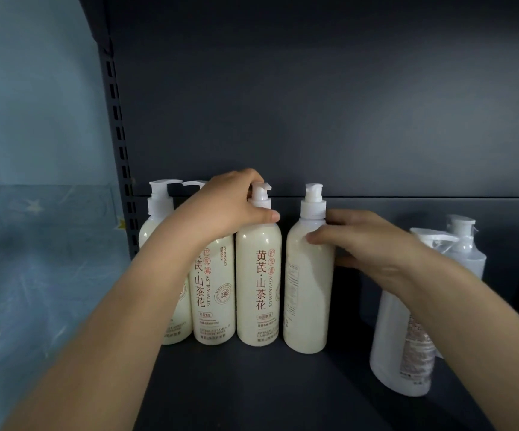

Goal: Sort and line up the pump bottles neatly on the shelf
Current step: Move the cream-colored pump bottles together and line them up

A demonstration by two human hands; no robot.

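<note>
Several cream pump bottles with red lettering stand in a row on the dark shelf. My left hand grips the neck of the third bottle, whose label faces me. My right hand wraps the shoulder of the fourth bottle, which stands slightly apart with its back label toward me. The first bottle and the second bottle are partly hidden by my left arm.
Two white pump bottles stand at the right, partly behind my right arm. A slotted metal upright bounds the shelf on the left, with a blue star-print cloth beyond it. The dark back panel rises behind.
</note>
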